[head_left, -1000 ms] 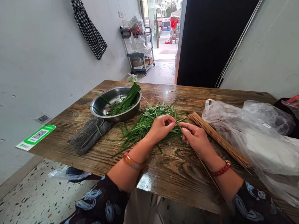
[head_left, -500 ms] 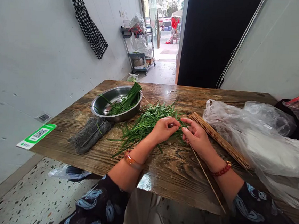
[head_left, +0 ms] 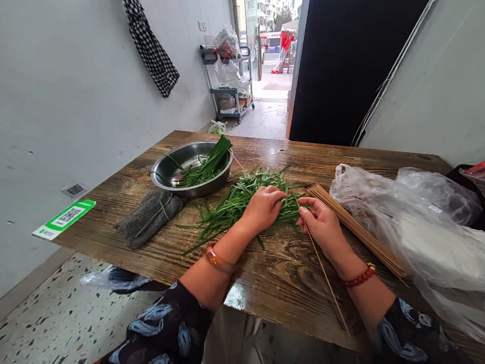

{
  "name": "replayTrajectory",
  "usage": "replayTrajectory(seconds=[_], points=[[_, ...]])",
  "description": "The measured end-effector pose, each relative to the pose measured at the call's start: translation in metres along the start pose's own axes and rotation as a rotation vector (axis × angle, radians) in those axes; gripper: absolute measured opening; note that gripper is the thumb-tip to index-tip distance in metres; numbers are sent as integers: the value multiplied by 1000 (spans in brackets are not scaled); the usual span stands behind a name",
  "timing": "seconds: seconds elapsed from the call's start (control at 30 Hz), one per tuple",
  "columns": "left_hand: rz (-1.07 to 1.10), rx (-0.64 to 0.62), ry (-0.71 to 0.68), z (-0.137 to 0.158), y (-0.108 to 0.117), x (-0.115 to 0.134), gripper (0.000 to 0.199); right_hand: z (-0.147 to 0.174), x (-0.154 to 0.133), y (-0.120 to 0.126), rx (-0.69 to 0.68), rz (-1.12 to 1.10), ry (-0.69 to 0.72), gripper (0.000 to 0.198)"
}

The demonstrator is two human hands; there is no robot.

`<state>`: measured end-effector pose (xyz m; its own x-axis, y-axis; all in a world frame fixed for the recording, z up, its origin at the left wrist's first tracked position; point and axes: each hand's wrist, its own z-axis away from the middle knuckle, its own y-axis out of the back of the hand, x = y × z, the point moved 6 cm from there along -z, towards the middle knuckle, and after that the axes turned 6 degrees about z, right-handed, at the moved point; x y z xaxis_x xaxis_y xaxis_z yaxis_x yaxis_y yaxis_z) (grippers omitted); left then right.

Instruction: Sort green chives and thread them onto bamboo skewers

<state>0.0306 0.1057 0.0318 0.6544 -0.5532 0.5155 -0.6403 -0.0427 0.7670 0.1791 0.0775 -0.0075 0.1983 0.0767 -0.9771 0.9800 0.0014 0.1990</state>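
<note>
On the desk (head_left: 285, 276), a bowl (head_left: 171, 170) sits far left with a cloth (head_left: 147, 224) before it. Loose chives (head_left: 232, 204) lie at the middle, a skewer bundle (head_left: 361, 232) to their right, and plastic bags (head_left: 433, 233) beyond that.

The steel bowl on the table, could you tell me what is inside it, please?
The steel bowl holds a bunch of green chive leaves, their ends sticking over the rim. The bottom under them is hidden.

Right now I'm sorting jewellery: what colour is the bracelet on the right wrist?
Red beads; the bracelet shows clearly in the head view.
</note>
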Motion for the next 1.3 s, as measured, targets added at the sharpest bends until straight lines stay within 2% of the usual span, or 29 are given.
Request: replayTrajectory(seconds=[0.1, 0.23, 0.33, 0.57, 0.7, 0.83, 0.9, 0.97, 1.13, 1.2, 1.3], points=[[-173, -111, -12, 5, -10, 3, 32, 0, 0, -1, -8, 9, 2, 36], [-245, -154, -12, 6, -14, 4, 32, 0, 0, -2, -11, 30, 9, 36], [-136, -100, 27, 2, -11, 0, 28, 0, -2, -1, 1, 34, 14, 37], [249, 125, 205, -3, 8, -10, 10, 2, -5, -2, -12, -9, 11, 38], [430, 184, 254, -1, 12, -13, 2, 2, -5, -3, -29, -18, 4, 39], [561, 202, 262, -1, 10, -17, 16, 2, -5, -3, -34, 2, 7, 40], [476, 199, 248, -1, 10, -18, 18, 2, -5, -3, -29, 14, 8, 40], [301, 173, 195, -1, 10, -14, 18, 2, -4, -3, -26, 11, 3, 40], [-162, -30, 75, 5, -2, 1, 33, 2, -3, -3, -30, -1, 0, 42], [-261, -99, 65, 9, -8, 5, 36, 3, -3, -3, -33, 11, 6, 43], [-282, -134, 49, 11, -14, 7, 32, 3, -2, -3, -37, 17, -1, 43]])
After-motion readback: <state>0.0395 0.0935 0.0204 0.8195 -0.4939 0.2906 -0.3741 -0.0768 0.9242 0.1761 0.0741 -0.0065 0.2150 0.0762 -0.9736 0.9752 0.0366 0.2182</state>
